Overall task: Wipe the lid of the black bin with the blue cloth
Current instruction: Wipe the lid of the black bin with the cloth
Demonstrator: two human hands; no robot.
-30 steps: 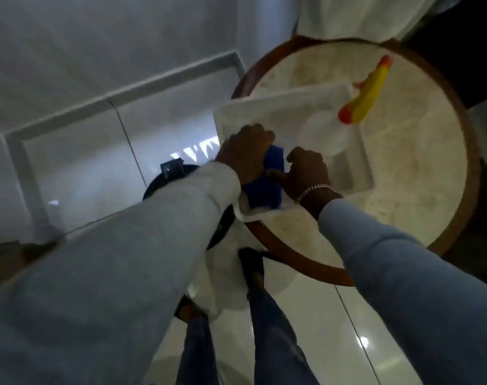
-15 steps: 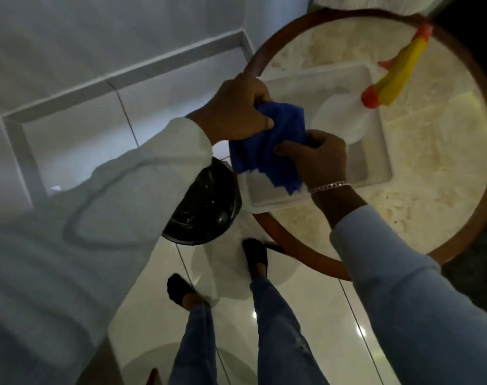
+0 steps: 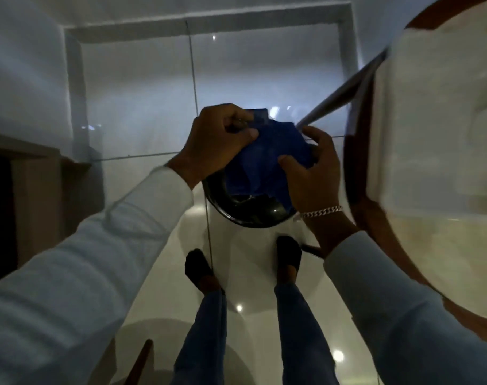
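Note:
The blue cloth (image 3: 267,159) is stretched between both my hands, directly above the round black bin lid (image 3: 250,211), and covers most of it. My left hand (image 3: 217,143) pinches the cloth's upper left edge. My right hand (image 3: 314,173), with a silver bracelet at the wrist, grips its right side. Only the lid's glossy near rim shows below the cloth. Whether the cloth touches the lid I cannot tell.
A round marble table with a wooden rim (image 3: 356,190) stands close on the right, bearing a white tray (image 3: 420,112). My two feet (image 3: 288,257) stand on the glossy tiled floor just behind the bin. A wooden cabinet (image 3: 37,195) is at the left.
Both hands carried the blue cloth out of the white tray, left and down, to over the black bin lid. The view swung left, so the table now sits at the right edge.

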